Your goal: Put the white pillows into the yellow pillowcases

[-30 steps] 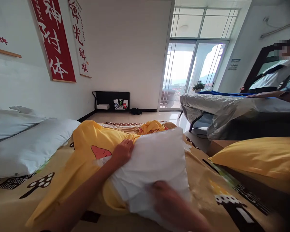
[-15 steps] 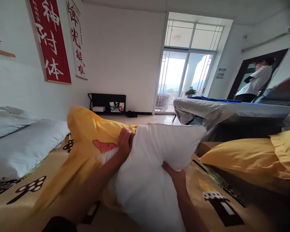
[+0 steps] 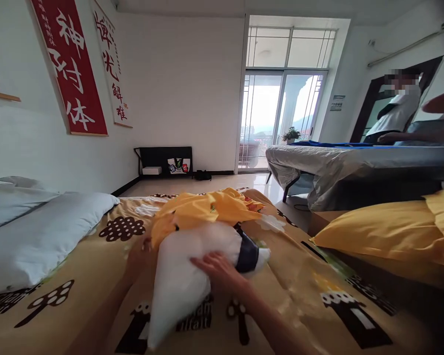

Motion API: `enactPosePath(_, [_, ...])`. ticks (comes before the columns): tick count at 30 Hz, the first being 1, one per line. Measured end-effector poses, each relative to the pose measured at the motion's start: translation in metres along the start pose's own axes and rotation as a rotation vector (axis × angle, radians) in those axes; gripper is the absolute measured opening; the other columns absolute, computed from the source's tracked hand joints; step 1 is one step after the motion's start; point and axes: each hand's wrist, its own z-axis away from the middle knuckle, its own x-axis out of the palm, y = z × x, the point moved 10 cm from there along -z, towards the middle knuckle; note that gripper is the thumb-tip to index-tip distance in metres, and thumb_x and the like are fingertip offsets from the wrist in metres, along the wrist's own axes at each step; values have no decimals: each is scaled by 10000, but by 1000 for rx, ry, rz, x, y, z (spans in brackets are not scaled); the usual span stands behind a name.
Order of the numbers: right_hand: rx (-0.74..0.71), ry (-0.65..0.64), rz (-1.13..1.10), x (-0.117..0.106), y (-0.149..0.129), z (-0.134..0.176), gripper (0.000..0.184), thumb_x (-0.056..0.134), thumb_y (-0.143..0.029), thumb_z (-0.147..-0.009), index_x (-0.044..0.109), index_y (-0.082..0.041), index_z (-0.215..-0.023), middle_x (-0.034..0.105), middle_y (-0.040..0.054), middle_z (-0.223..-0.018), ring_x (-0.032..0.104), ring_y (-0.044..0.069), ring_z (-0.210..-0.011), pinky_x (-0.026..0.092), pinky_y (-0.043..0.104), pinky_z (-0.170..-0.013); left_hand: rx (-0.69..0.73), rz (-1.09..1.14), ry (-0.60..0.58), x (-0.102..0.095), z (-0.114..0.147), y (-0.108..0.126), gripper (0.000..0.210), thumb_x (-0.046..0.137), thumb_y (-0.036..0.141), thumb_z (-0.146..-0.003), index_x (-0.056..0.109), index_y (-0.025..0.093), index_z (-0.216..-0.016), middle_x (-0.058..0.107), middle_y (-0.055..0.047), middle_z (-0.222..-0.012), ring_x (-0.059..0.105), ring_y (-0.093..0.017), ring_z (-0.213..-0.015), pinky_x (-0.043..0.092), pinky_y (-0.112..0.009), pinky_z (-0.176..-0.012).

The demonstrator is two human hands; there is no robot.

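The white pillow (image 3: 177, 276) over the bedspread (image 3: 277, 301) seems being adjusted, the right hand's (image 3: 222, 271) fingers spread upon it, the left hand's (image 3: 139, 252) too blurred to judge, and next calls for a steady grip.

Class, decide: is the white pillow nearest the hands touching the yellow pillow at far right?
Apart: the head view shows printed bedsheet between the white pillow and the yellow pillow.

The left forearm (image 3: 113, 298) and right forearm (image 3: 264, 315), both bare, are stretched forward from the near side. The right hand (image 3: 218, 268) is held palm down near centre, fingers (image 3: 203, 265) extended leftward; the left hand (image 3: 143, 245), slightly farther, is partly hidden.
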Motion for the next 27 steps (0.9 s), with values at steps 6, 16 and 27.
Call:
enactPosePath(6, [-37, -160, -8, 43, -34, 16, 725, 594, -216, -799, 304, -221, -1464, 576, 87, -1098, 516, 244, -971, 418, 377, -878, 115, 72, -36, -14, -11, 18, 388, 446, 350, -841, 504, 169, -1180, 632, -126, -1107, 612, -244, -1035, 515, -362, -839])
enactPosePath(16, [-15, -379, -313, 18, -18, 22, 879, 756, -406, -680, 360, -291, -1456, 577, 58, -1069, 551, 251, -988, 439, 381, -912, 433, -66, -419, 99, -10, 149, 279, 485, 74, -742, 641, 205, -932, 691, -79, -1020, 622, -243, -982, 414, -439, -925])
enactPosePath(27, [943, 48, -62, 17, 191, 55, 801, 593, -246, -769, 261, -156, -1493, 375, 164, -1467, 355, 314, -1331, 326, 457, -1037, 171, 392, 222, -93, -16, 110, 183, 543, 324, -862, 640, 200, -770, 639, -22, -747, 595, -162, -716, 487, -259, -681])
